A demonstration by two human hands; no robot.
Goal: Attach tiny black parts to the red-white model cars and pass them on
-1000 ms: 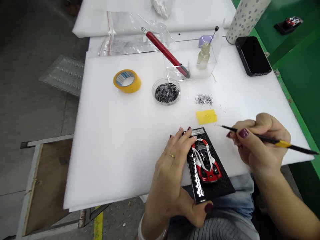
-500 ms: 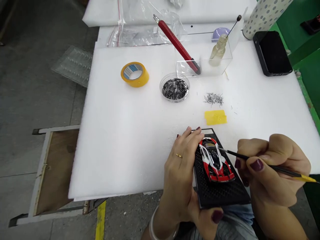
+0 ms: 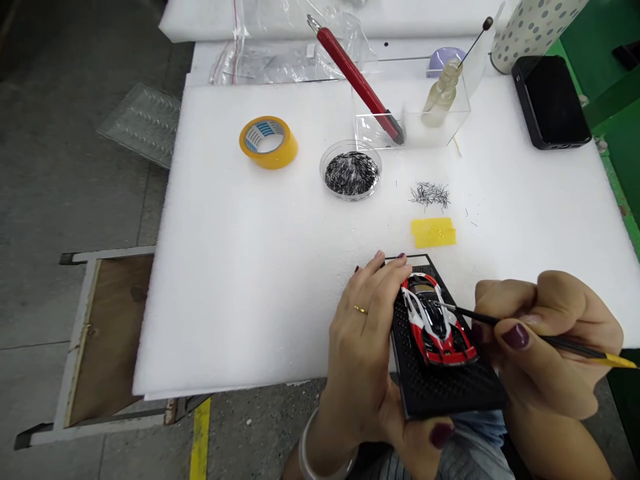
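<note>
A small red, white and black model car [image 3: 436, 321] sits on a black textured base [image 3: 445, 380] at the near edge of the white foam sheet [image 3: 250, 267]. My left hand [image 3: 367, 347] is wrapped round the base's left side, fingers over its far corner and thumb under the near edge. My right hand [image 3: 543, 343] pinches a thin black stick with a yellow band [image 3: 525, 330], and its tip touches the car's roof.
On the foam lie a yellow pad [image 3: 433, 232], a heap of tiny dark pins [image 3: 430, 195], a round dish of pins [image 3: 351, 171], a yellow tape roll [image 3: 268, 141], a clear box [image 3: 415, 113] with a red-handled tool [image 3: 356, 79] and a small bottle [image 3: 440, 93], and a black phone [image 3: 551, 100].
My right hand has brought the stick from above the foam down and left until its tip rests on the car. The left hand keeps its hold on the base.
</note>
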